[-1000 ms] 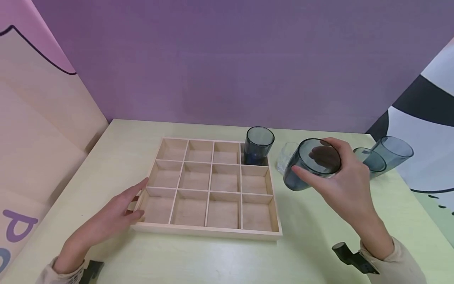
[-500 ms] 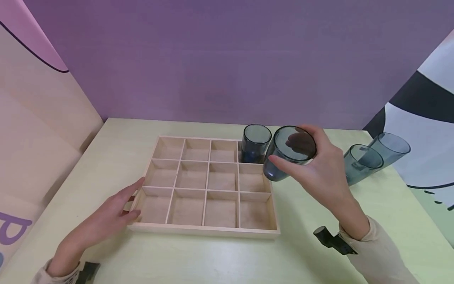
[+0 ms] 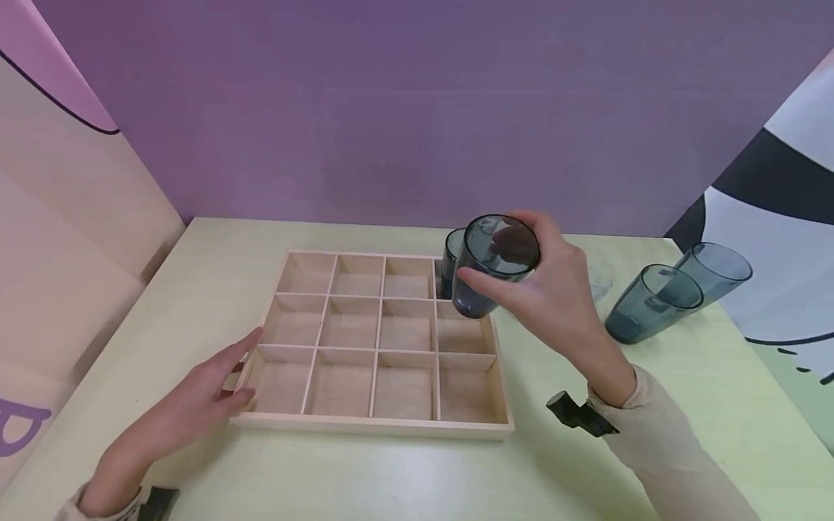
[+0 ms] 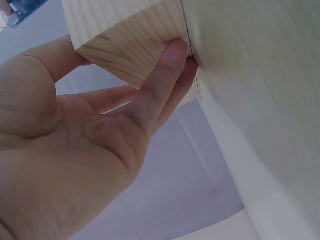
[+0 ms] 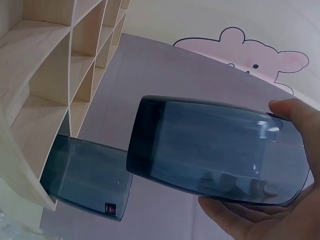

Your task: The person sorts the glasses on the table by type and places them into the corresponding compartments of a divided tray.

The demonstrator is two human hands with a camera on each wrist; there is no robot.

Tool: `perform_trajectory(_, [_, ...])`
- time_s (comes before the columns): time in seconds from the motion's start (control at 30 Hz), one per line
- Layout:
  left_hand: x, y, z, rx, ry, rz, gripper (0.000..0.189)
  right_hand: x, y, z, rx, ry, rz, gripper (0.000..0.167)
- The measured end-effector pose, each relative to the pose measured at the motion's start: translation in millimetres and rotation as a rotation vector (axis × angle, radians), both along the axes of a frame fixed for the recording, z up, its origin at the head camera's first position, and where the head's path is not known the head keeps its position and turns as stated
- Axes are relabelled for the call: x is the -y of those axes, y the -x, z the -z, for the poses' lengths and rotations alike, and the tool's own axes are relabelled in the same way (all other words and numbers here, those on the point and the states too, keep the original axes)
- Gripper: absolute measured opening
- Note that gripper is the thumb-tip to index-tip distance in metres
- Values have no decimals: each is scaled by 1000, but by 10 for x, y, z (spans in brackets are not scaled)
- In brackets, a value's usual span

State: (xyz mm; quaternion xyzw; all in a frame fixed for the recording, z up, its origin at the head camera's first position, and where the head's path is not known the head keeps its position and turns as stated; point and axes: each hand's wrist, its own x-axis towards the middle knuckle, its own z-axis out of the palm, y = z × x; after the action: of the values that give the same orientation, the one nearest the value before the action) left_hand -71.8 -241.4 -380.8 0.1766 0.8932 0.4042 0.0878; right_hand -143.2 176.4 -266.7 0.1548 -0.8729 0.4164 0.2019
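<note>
My right hand (image 3: pixel 554 289) holds a blue-grey tinted drinking glass (image 3: pixel 478 253) around its upper part, thumb on one side and fingers on the other. The glass hangs tilted over the right side of a wooden compartment tray (image 3: pixel 374 427). Partly hidden behind it, a similar glass (image 3: pixel 449 264) stands in the far right compartment; the right wrist view shows this second glass (image 5: pixel 90 175) with a small dark label. My left hand (image 3: pixel 195 401) rests against the tray's left side. In the left wrist view its fingers (image 4: pixel 162 75) lie along the wooden wall (image 4: pixel 130 50).
Two more tinted glasses stand at the right, one nearer (image 3: pixel 651 307) and one behind it (image 3: pixel 723 268). A clear glass object (image 3: pixel 601 278) shows partly behind my right wrist. A purple wall (image 3: pixel 417 116) rises behind the light table (image 3: pixel 365 477).
My right hand has carried the held glass leftward, from beside the tray to over its right side, where it now overlaps the standing glass. The left hand stays at the tray.
</note>
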Motion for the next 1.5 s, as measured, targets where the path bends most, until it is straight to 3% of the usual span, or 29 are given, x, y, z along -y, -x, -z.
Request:
perform_trajectory(0.83, [-30, 23, 10, 3, 2, 2, 79, 451, 558, 97, 19, -18, -133, 72])
perform_trajectory(1.13, [-33, 15, 9, 10, -4, -5, 79, 649, 735, 195, 52, -76, -118, 75])
perform_trajectory(1.5, [-58, 21, 32, 8, -1, -9, 80, 786, 832, 277, 119, -153, -57, 79])
